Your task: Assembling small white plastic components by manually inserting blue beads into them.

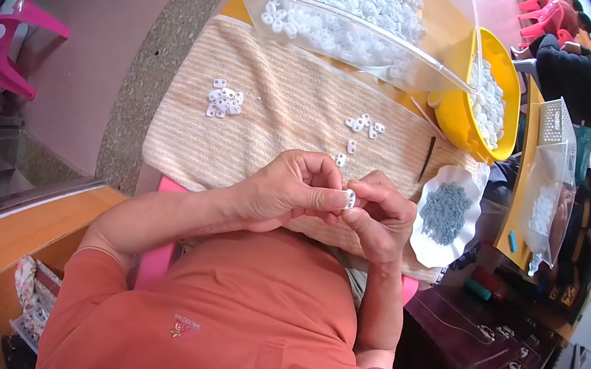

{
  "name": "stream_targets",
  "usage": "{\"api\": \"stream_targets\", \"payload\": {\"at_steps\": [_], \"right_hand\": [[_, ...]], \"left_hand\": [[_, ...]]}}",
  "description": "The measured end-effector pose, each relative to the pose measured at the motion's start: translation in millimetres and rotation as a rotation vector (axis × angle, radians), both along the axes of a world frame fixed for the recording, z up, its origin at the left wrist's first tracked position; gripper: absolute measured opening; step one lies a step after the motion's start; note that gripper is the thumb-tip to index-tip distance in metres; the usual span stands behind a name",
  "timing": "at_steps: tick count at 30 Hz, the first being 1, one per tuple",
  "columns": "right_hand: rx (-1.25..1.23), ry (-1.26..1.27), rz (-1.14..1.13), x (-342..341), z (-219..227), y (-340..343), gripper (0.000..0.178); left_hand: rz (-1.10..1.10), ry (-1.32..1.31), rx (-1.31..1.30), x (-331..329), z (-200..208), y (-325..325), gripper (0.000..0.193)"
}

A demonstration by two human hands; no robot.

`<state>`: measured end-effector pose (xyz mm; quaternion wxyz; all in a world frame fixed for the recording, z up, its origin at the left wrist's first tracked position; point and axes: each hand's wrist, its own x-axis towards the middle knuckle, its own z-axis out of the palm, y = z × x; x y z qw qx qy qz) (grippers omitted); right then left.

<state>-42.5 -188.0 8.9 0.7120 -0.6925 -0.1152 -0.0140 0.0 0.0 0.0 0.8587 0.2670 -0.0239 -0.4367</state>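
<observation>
Both my hands meet above the towel near my body. Between my left thumb and fingers is a small white oval plastic piece with two dark holes [350, 199]. My left hand [293, 190] pinches it from the left. My right hand [387, 216] closes on its right side, thumb and forefinger at its edge; whether they hold some tiny part too is hidden. Just beyond the hands lie two loose white pieces [351, 146], with a scattered group [364, 125] farther off. A heaped pile of similar pieces [224, 100] sits at the left on the striped towel [285, 100].
A clear bin [347, 29] full of white pieces stands at the far side, beside a yellow basin [493, 148] holding more. On the right are a white scalloped dish [419, 243] of small grey-green parts [446, 213] and a dark thin stick [428, 158]. Other people sit at the far right.
</observation>
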Motion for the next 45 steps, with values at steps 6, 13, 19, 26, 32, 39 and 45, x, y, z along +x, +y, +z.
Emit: {"api": "stream_targets", "payload": {"at_steps": [6,13,19,26,32,39,45], "right_hand": [[-0.049,-0.034,-0.018,-1,8,5,0.030],[0.027,0.146,-0.017,-1,26,13,0.022],[0.125,0.115,0.038,-2,17,3,0.016],[0.065,0.098,-0.076,-6,34,-7,0.017],[-0.269,0.077,-0.455,5,55,-45,0.017],[-0.305,-0.063,-0.504,8,40,-75,0.019],[-0.341,-0.060,-0.586,9,29,-86,0.021]], "left_hand": [[0.005,-0.032,-0.015,-3,5,0,0.011],[0.004,-0.069,0.029,1,5,0,0.011],[-0.027,-0.103,0.021,0,0,1,0.011],[-0.017,-0.097,0.125,-3,9,0,0.013],[-0.017,-0.163,0.178,-3,10,2,0.013],[0.031,-0.165,0.182,-1,4,1,0.015],[0.056,-0.165,0.209,-1,5,0,0.009]]}}
